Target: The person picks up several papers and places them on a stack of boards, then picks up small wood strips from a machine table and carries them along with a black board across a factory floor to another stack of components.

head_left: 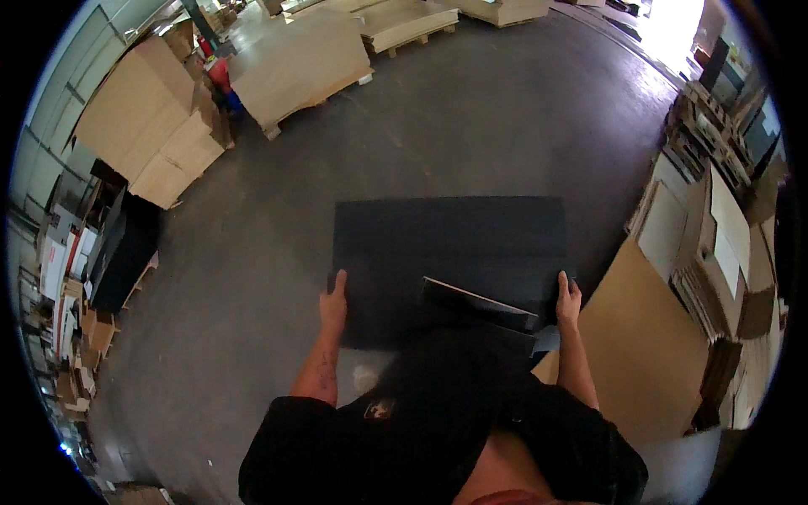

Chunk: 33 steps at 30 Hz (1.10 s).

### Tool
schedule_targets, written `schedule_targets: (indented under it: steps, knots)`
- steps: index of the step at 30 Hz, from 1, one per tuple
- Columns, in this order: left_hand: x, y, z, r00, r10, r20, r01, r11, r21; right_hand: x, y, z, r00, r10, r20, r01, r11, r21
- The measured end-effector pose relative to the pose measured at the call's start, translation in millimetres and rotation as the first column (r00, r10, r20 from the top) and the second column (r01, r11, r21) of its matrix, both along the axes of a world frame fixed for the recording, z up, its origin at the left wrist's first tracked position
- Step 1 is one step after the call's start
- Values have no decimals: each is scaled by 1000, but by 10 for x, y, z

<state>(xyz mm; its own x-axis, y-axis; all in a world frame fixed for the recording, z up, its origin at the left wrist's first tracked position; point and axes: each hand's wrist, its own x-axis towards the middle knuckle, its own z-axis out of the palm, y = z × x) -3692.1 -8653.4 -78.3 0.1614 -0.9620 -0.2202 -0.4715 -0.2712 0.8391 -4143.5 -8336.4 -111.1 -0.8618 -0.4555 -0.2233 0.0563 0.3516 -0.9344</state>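
Black-sleeved shoulders and bare forearms rise from the lower edge, both arms reaching forward. Left hand (333, 303) grips the left edge of a large dark flat rectangular board (450, 252), and right hand (568, 301) grips its right edge, fingers curled round it; the board is held level above the grey concrete floor (471, 126). A thinner dark sheet (478, 305), possibly a loose flap, lies tilted at the board's near edge. Brown cardboard sheets (648, 353) lean right, pale stacked boards on pallets (303, 67) far left.

Sheet (446, 244) between left hand (333, 305) and right hand (568, 301); cardboard stacks (715, 278) right.
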Motion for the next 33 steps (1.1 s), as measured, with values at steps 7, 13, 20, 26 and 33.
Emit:
schedule_targets:
  steps: [7, 13, 20, 26, 33]
  knots:
    - [-1331, -1868, -84, 995, 6, -96, 16, 974, 226, -1462, -2159, 295, 982, -12, -186, 51, 978, 203]
    - [-2958, -3883, -374, 991, -87, -99, 95, 992, 81, -2683, -3806, 223, 987, -122, -102, 140, 969, 203]
    - [-4619, -6176, 59, 979, -200, 35, 192, 968, 160, -3948, -5476, 243, 959, -262, -111, 282, 924, 259]
    - [-5937, -7720, -27, 985, -171, 16, 167, 973, 162, -5183, -7179, 283, 964, -248, -92, 261, 952, 163]
    - [-7273, -9273, 412, 1000, 11, -26, -4, 967, 255, -7006, -9354, 519, 977, -113, -182, 156, 957, 244]
